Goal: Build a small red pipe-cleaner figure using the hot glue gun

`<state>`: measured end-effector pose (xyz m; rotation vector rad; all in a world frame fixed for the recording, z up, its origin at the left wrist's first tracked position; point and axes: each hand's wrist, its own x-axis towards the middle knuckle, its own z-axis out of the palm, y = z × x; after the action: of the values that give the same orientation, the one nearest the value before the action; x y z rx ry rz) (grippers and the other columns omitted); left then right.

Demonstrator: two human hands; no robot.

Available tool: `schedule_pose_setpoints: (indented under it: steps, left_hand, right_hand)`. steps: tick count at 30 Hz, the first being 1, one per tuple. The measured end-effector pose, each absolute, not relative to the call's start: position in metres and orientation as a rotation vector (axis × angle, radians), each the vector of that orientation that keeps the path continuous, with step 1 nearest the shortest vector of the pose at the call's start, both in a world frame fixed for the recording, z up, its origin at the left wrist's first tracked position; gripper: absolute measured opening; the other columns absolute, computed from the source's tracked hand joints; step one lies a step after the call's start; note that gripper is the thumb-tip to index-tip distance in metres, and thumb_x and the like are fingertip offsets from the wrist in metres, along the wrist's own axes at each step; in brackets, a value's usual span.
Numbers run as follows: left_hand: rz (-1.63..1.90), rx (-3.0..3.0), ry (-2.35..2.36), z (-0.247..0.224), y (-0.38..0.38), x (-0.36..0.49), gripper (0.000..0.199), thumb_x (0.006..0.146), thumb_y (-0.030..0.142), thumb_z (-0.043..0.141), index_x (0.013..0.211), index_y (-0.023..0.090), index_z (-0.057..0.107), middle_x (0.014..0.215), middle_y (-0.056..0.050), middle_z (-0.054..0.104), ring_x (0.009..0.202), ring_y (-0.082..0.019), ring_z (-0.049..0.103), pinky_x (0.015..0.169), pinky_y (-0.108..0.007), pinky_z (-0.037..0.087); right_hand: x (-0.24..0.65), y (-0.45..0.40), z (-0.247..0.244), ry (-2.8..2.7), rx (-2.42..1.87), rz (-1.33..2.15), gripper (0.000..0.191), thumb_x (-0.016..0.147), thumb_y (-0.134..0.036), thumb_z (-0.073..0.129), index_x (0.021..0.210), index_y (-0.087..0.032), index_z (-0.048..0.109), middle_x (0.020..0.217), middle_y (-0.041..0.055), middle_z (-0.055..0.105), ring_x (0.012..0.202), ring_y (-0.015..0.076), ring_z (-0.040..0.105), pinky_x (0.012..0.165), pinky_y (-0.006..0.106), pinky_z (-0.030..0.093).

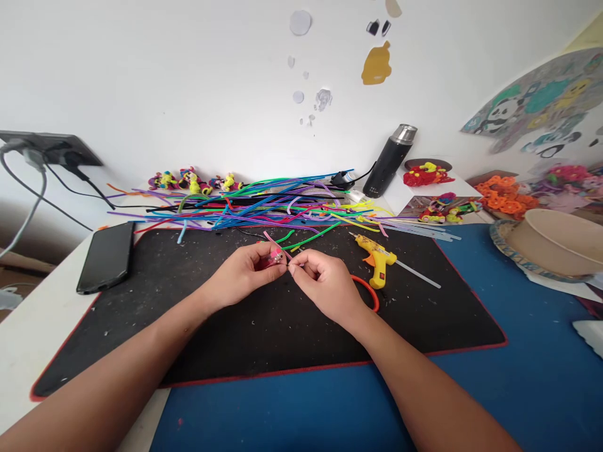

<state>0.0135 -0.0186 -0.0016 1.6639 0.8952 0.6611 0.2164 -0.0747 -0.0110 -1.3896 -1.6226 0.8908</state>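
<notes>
Over the middle of the black mat (301,339), my left hand (245,271) is closed round a small pink figure (277,253) with a dark eye-like spot. My right hand (325,279) is pinched close beside it, its fingertips nearly touching those of my left hand. Between the fingertips a tiny dark piece shows, too small to make out. A pink strip (269,237) rises behind the hands. To the right lies a yellow glue gun (377,258) with a clear stick in its rear, and an orange-red ring (370,290) is partly hidden by my right hand.
Many coloured pipe cleaners (264,204) lie along the wall, with small colourful figures (191,181) behind. A phone (107,257) rests on the left. At the right are a black flask (390,162), orange pieces (506,196) and a beige bowl (565,242). Cables hang from a socket (51,148).
</notes>
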Motion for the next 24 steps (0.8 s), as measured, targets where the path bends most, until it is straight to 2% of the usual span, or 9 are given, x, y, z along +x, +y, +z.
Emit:
schedule_pose_setpoints:
  steps: [4,11,24]
  left_hand:
    - [0.643,1.695,0.9,-0.0009,-0.0195,0.0137,0.035,0.089,0.048,0.073,0.08,0.018,0.059,0.073,0.005,0.043,0.068,-0.012,0.039,0.064,-0.025,0.037]
    - [0.613,1.716,0.924,-0.001,-0.0198,0.0135,0.032,0.087,0.048,0.072,0.083,0.019,0.06,0.075,0.003,0.052,0.068,-0.013,0.044,0.065,-0.025,0.039]
    - [0.614,1.718,0.918,-0.0048,-0.0188,0.0116,0.026,0.086,0.042,0.072,0.085,0.019,0.062,0.075,0.003,0.055,0.067,-0.012,0.046,0.063,-0.024,0.04]
  right_hand:
    - [0.2169,-0.0741,-0.0115,-1.619,-1.387,0.924,0.014,0.093,-0.028,0.064,0.086,-0.022,0.074,0.059,-0.0069,0.047,0.056,0.0124,0.044,0.057,0.027,0.037]
    - [0.2169,-0.074,-0.0106,-1.641,-1.382,0.904,0.013,0.091,-0.024,0.064,0.083,-0.022,0.074,0.056,-0.0077,0.044,0.054,0.0118,0.042,0.057,0.027,0.036]
    - [0.2158,-0.074,-0.0091,-1.635,-1.38,0.9,0.012,0.089,-0.024,0.064,0.082,-0.022,0.073,0.055,-0.0078,0.042,0.054,0.0122,0.042,0.057,0.027,0.036]
